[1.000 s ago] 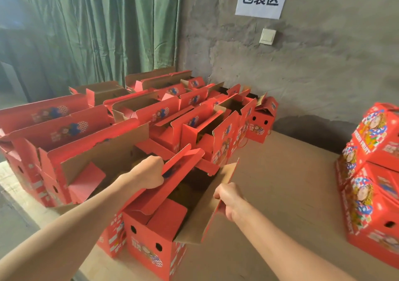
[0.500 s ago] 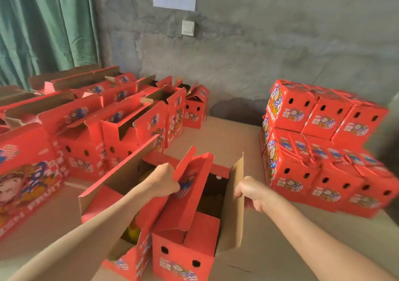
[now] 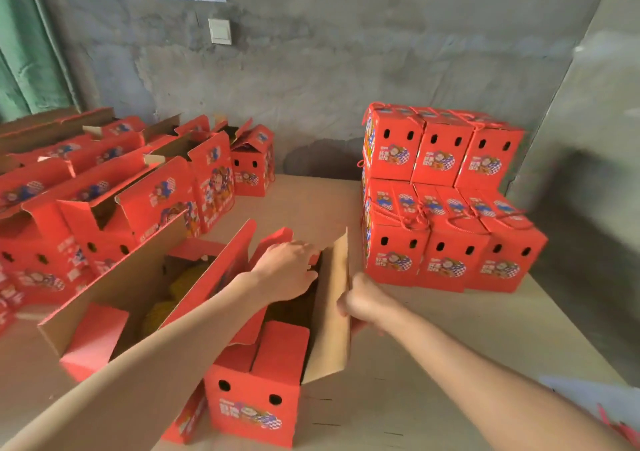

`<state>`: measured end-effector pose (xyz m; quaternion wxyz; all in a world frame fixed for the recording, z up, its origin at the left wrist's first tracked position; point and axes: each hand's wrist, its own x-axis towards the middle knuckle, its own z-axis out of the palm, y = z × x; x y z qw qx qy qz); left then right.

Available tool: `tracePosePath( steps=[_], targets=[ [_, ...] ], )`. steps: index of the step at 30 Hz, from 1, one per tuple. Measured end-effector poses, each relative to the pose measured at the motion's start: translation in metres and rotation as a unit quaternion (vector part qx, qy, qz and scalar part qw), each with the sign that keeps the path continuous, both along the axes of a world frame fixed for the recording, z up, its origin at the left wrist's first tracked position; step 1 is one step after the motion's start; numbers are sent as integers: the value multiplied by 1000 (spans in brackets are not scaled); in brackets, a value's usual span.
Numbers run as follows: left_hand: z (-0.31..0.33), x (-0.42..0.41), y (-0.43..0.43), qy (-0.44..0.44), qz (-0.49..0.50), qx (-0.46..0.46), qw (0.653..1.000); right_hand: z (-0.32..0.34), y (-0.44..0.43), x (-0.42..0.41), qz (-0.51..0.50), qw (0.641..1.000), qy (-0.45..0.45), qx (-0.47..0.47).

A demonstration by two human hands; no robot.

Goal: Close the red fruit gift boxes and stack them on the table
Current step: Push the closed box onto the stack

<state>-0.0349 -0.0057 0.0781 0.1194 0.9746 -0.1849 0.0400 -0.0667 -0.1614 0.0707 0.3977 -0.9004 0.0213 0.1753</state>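
Note:
An open red fruit gift box [image 3: 254,395] stands on the brown table [image 3: 408,374] in front of me, its flaps up. My left hand [image 3: 285,270] reaches over the box's open top, fingers extended onto the far end flap. My right hand [image 3: 360,303] grips the tall brown-lined right flap [image 3: 330,308] from outside. A second open box [image 3: 104,312] with yellow fruit inside stands just to the left. At the right back a stack of closed red boxes [image 3: 446,208] stands in two tiers.
Several open red boxes [image 3: 121,190] crowd the left side of the table up to the grey wall. A green curtain [image 3: 24,52] hangs at the far left. A white sign and a wall switch [image 3: 220,31] are on the wall.
The view has swung right, bringing the closed stack fully into sight. My left hand let go of the left flap and moved over the box opening. My right hand still grips the right flap.

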Motion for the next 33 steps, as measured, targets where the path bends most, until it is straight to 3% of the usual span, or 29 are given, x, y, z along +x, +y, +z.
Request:
tracePosePath(
  steps=[6, 11, 13, 18, 21, 22, 24, 25, 26, 29, 33],
  targets=[
    [-26, -8, -16, 27, -6, 64, 998, 20, -64, 27, 93, 978, -57, -176],
    [-35, -15, -39, -8, -8, -41, 999, 22, -101, 47, 101, 926, -166, -324],
    [-40, -16, -42, -17, -9, -81, 997, 15, -112, 52, 88, 913, -218, -333],
    [-56, -13, -34, -80, 71, -206, 973, -6, -141, 55, 58, 936, -274, -215],
    [-68, -12, -22, -72, 150, -293, 941, -15, -165, 44, 13, 914, -382, -135],
    [-73, -10, -17, -44, 184, -344, 920, -18, -175, 39, -31, 900, -421, -107],
    [-81, -9, -12, 58, 230, -510, 827, -28, -195, 26, -144, 881, -449, -41],
    [-85, -9, -10, 110, 239, -579, 772, -35, -202, 18, -185, 884, -430, -5],
    [-89, -10, -9, 148, 238, -612, 739, -44, -206, 10, -205, 896, -394, 26],
    [-98, -11, -11, 197, 215, -618, 730, -74, -200, -12, -142, 947, -273, 96],
    [-111, -20, -15, 224, 149, -653, 708, -98, -181, -12, -189, 929, -174, 267]
  ],
)
